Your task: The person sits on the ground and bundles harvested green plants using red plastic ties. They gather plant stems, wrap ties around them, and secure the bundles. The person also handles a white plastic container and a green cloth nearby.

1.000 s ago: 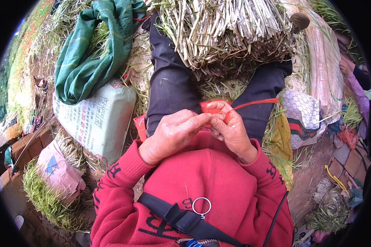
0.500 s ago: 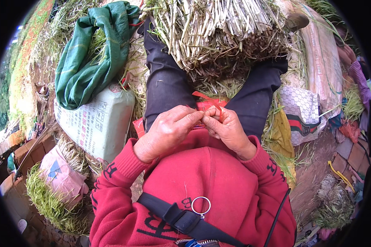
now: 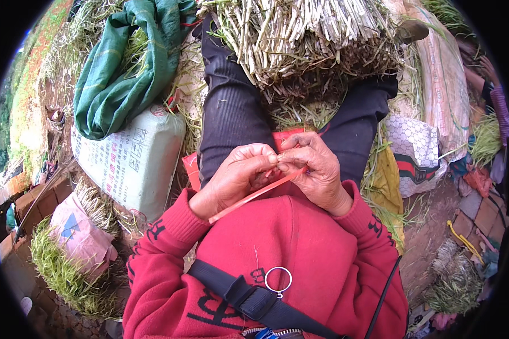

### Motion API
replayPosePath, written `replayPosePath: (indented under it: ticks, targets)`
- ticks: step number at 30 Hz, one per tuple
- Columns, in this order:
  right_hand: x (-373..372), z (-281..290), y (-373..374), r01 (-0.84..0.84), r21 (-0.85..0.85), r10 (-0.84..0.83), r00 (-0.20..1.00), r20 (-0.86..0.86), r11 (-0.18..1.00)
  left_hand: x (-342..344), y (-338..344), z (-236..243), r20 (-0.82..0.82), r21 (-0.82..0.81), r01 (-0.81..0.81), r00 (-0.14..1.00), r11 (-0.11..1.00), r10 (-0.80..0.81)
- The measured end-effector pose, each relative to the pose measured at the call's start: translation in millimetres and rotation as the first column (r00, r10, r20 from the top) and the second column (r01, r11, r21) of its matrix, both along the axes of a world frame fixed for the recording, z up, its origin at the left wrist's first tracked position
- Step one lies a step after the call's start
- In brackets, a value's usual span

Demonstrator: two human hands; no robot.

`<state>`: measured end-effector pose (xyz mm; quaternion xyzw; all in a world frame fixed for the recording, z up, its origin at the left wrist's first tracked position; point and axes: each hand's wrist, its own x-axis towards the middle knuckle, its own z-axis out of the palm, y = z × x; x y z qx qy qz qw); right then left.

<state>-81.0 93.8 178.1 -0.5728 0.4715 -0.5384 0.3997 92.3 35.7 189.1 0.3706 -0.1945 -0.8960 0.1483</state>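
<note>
In front of my belly, both hands meet with their fingertips pinched together. A narrow red plastic strip passes between them, one flat end slanting down to the left over my wrist cuff. My left hand holds it with thumb and forefinger closed. My right hand grips the same strip, its fingers curled round it. The exact spot where the fingertips join is partly hidden. Beyond my knees lies a large pile of pale-stemmed green plants, root ends toward me.
To the left stand a stuffed white sack and a draped green cloth. A pink-wrapped plant bundle lies lower left. On the right are a patterned bag, a yellow cloth and a long woven sack.
The strip's loose end, which stuck up beyond my fingers, now slants down to the left across my front. My right hand has turned and its fingers have shifted.
</note>
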Motion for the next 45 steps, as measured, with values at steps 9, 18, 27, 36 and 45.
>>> replayPosePath:
  ticks: [9, 18, 27, 36, 45]
  targets:
    - [9, 0, -2, 0.044, -0.249, -0.11, 0.96, -0.256, 0.968, 1, 12, -4, -0.136, 0.212, -0.15, 0.974, 0.966, 0.181]
    - [4, -1, -3, 0.014, -0.339, -0.177, 0.874, -0.454, 0.941, -6, 18, -8, -0.194, 0.287, -0.163, 0.955, 0.944, 0.224]
    - [7, 0, -3, 0.082, -0.281, -0.197, 0.891, -0.41, 0.956, -5, 11, -15, -0.319, 0.18, -0.197, 0.915, 0.964, 0.247]
    - [8, -11, 2, -0.14, 0.194, 0.07, 0.94, 0.333, 0.971, -10, 5, 3, 0.146, -0.725, -0.05, 0.964, 0.687, 0.224]
    - [14, -3, 3, -0.384, 0.447, -0.156, 0.592, 0.791, 0.808, -17, 5, -5, 0.21, -0.919, 0.034, 0.885, 0.393, 0.416]
